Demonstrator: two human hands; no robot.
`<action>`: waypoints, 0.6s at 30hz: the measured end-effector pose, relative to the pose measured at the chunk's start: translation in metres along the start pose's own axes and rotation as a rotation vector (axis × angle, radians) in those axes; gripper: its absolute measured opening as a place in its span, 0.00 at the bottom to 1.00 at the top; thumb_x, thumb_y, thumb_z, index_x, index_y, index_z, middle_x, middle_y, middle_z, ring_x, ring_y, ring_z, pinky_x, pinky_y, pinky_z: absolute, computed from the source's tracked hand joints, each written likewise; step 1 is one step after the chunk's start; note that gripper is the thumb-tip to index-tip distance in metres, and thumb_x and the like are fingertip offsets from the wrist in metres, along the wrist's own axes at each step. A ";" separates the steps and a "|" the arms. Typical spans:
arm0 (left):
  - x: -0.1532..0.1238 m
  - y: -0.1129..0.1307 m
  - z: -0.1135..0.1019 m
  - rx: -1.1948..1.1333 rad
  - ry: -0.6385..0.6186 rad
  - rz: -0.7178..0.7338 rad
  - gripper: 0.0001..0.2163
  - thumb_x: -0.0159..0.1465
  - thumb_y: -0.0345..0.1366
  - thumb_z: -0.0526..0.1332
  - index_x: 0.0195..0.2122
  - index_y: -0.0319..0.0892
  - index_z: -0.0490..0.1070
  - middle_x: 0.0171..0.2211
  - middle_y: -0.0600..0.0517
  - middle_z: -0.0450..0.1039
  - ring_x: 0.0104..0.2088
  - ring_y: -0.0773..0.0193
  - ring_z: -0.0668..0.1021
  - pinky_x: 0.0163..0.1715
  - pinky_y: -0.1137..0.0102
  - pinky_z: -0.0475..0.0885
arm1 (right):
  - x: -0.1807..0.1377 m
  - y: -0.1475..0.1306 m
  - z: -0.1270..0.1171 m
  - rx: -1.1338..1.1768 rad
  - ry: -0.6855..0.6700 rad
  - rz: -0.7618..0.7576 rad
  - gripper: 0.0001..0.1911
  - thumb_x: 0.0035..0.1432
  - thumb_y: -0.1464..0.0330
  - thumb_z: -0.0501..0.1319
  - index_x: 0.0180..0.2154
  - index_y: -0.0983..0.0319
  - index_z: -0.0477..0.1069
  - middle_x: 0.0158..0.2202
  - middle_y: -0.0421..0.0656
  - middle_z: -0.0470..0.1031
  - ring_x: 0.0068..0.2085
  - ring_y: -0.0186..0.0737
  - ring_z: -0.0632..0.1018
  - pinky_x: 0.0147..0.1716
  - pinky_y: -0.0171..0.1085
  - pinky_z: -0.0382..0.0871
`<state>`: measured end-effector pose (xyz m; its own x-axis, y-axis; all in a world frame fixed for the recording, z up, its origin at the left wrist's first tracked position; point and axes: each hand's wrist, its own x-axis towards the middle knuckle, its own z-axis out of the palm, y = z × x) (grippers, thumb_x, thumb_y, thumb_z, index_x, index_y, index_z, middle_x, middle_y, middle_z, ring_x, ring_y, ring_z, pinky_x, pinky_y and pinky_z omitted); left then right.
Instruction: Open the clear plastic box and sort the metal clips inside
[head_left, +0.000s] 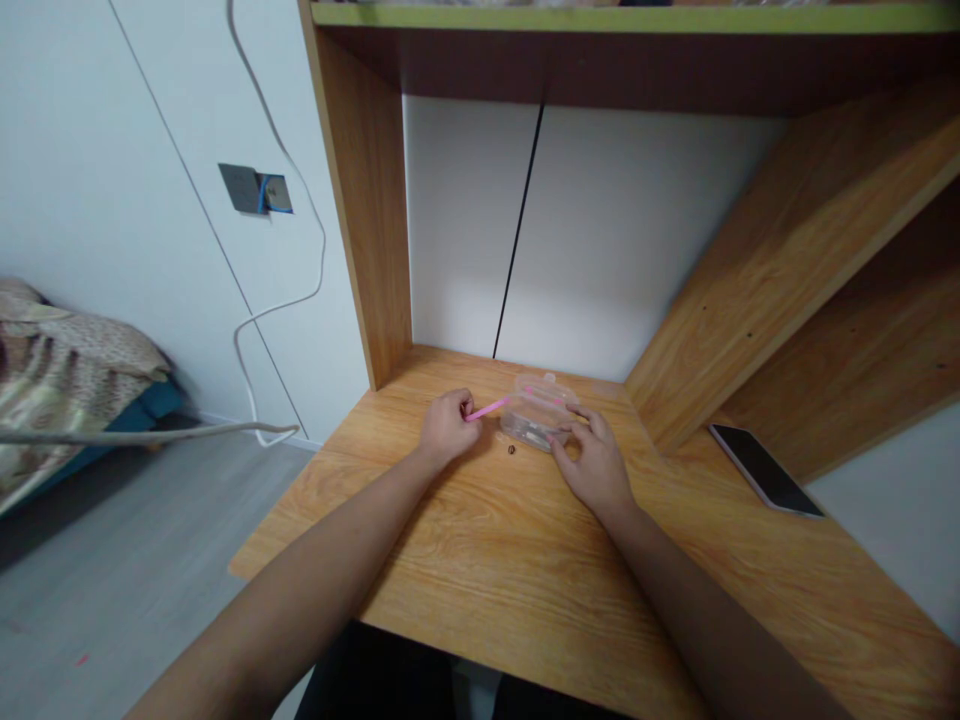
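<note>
My left hand is closed around one end of a thin pink stick. The stick points right, and its far end reaches the clear plastic box. The box sits on the desk with its hinged lid raised at the back. Something small, too small to name, lies inside it. At the box's right end, my right hand grips it, thumb in front and fingers behind. A tiny dark ring-shaped piece lies on the wood just in front of the box, apart from both hands.
A phone lies to the right near the slanted wooden panel. A shelf overhangs the desk. On the left, a white cable hangs by an opened wall socket, with a covered bed beyond.
</note>
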<state>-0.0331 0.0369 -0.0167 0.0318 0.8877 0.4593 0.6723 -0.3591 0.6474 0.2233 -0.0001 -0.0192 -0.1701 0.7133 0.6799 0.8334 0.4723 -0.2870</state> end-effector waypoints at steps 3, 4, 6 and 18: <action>0.001 -0.001 0.001 -0.065 0.064 -0.040 0.06 0.52 0.27 0.58 0.25 0.44 0.60 0.21 0.57 0.63 0.24 0.66 0.67 0.25 0.71 0.56 | -0.001 0.001 0.001 0.024 -0.016 -0.003 0.07 0.61 0.63 0.61 0.39 0.58 0.74 0.57 0.49 0.68 0.58 0.54 0.71 0.59 0.55 0.67; 0.001 -0.001 0.001 -0.083 0.091 -0.058 0.05 0.52 0.27 0.57 0.27 0.44 0.61 0.22 0.57 0.63 0.24 0.66 0.68 0.25 0.71 0.57 | -0.001 0.001 0.001 0.026 -0.025 -0.002 0.07 0.60 0.63 0.62 0.39 0.58 0.74 0.57 0.49 0.68 0.58 0.53 0.71 0.59 0.55 0.67; 0.003 -0.004 0.001 -0.097 0.141 -0.097 0.06 0.54 0.27 0.57 0.31 0.44 0.64 0.25 0.56 0.67 0.26 0.65 0.70 0.27 0.71 0.60 | -0.001 0.002 0.001 0.020 -0.037 -0.005 0.07 0.60 0.64 0.62 0.39 0.58 0.74 0.57 0.50 0.68 0.58 0.54 0.71 0.59 0.55 0.67; 0.010 -0.029 0.006 -0.017 0.180 -0.193 0.20 0.59 0.24 0.55 0.54 0.38 0.68 0.48 0.40 0.77 0.47 0.52 0.78 0.47 0.63 0.71 | 0.000 -0.001 -0.001 0.000 -0.072 -0.047 0.11 0.58 0.66 0.62 0.44 0.57 0.75 0.57 0.49 0.69 0.57 0.55 0.72 0.56 0.57 0.68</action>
<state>-0.0479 0.0578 -0.0344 -0.2291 0.8749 0.4266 0.6409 -0.1943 0.7426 0.2231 -0.0008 -0.0184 -0.2467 0.7257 0.6423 0.8234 0.5065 -0.2559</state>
